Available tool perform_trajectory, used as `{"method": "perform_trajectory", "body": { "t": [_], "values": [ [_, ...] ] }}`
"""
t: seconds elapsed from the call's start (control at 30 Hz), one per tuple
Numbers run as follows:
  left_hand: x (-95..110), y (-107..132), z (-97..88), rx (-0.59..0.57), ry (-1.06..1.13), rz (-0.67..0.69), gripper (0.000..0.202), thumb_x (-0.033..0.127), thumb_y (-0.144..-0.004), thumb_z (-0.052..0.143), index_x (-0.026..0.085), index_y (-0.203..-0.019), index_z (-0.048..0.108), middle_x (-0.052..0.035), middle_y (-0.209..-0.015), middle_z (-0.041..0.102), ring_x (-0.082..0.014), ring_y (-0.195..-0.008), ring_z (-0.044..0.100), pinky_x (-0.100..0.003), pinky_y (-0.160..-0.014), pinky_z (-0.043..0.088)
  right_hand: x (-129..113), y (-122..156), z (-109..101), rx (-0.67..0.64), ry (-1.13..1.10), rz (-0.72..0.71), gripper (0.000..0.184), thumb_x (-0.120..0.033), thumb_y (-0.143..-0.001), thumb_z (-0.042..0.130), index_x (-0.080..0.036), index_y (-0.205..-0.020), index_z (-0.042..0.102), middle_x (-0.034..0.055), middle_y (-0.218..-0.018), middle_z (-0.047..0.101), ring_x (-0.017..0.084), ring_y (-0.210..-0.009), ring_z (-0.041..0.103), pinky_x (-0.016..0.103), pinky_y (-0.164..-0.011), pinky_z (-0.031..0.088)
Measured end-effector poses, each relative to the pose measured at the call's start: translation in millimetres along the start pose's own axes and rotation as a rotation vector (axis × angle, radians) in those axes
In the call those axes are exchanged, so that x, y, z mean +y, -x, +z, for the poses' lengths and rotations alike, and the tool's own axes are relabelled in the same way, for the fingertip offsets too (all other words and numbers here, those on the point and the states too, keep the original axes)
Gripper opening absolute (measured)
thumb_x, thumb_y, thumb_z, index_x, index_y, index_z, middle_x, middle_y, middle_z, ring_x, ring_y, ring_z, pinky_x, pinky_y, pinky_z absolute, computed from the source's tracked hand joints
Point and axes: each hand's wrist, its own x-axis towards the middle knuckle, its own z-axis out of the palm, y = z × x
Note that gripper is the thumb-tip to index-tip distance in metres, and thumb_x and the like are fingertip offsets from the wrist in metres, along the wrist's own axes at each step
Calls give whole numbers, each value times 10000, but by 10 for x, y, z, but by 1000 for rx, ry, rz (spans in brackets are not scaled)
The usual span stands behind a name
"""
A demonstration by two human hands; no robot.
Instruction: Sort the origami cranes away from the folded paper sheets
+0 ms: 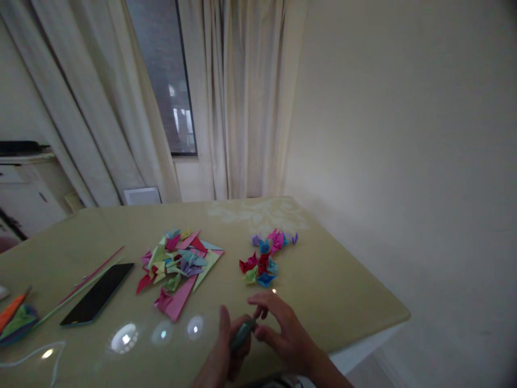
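Observation:
My left hand (226,345) is closed around a small grey-green elongated object (241,336), near the table's front edge. Its exact kind does not show clearly. My right hand (283,331) is at the upper end of that object, thumb and fingers bent together; whatever they pinch is too small to make out. Just beyond my hands lies a small group of folded paper pieces (262,264) in red, blue, green, pink and purple. A larger heap of folded paper (177,261), with long pink and green pieces among it, is to the left.
The pale, glossy table (323,285) reflects several lights. On its left are a black phone (98,293), thin pink and green strips (91,277) and an orange, green and blue item (18,320). A wall (404,161) borders the right side; curtains (246,97) hang behind.

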Motion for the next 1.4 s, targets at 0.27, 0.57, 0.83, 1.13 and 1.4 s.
{"method": "perform_trajectory", "body": {
  "t": [0.27,0.57,0.83,1.13,1.4],
  "values": [
    [-134,-21,320,-6,-766,156,629,819,-944,400,264,-957,696,-61,-880,663,-236,-808,561,-352,-732,466,-28,534,-106,157,-79,126,234,-420,-1030,637,-263,-963,797,69,-1013,698,223,-987,686,328,-888,549],
    [-334,-167,116,12,-1020,317,391,554,-1035,435,281,-1240,625,-128,-1217,717,-301,-1137,660,-433,-1032,482,201,623,-93,157,-171,194,377,-477,-1091,473,-290,-1136,796,103,-1174,759,255,-1152,710,416,-1040,558],
    [24,-405,-304,334,-1439,510,411,408,-1053,385,221,-1186,725,-151,-1229,721,-302,-1165,656,-473,-1066,504,398,658,-152,238,-64,337,254,-470,-959,705,-246,-976,825,138,-1135,753,283,-1055,743,379,-881,634],
    [307,-277,-928,817,-2029,435,433,311,-1073,333,150,-1221,706,-179,-1370,676,-348,-1310,577,-485,-1057,465,432,708,-286,110,-21,329,188,-205,-897,658,-237,-1020,795,98,-1087,763,259,-1039,736,409,-953,588],
    [382,-301,-940,636,-2044,427,501,-37,-884,421,120,-1281,683,-175,-1253,732,-290,-1165,691,-395,-1004,540,415,638,-243,203,20,368,178,-224,-860,683,-236,-999,793,112,-1134,764,274,-1066,734,410,-926,614]
  ]
}}
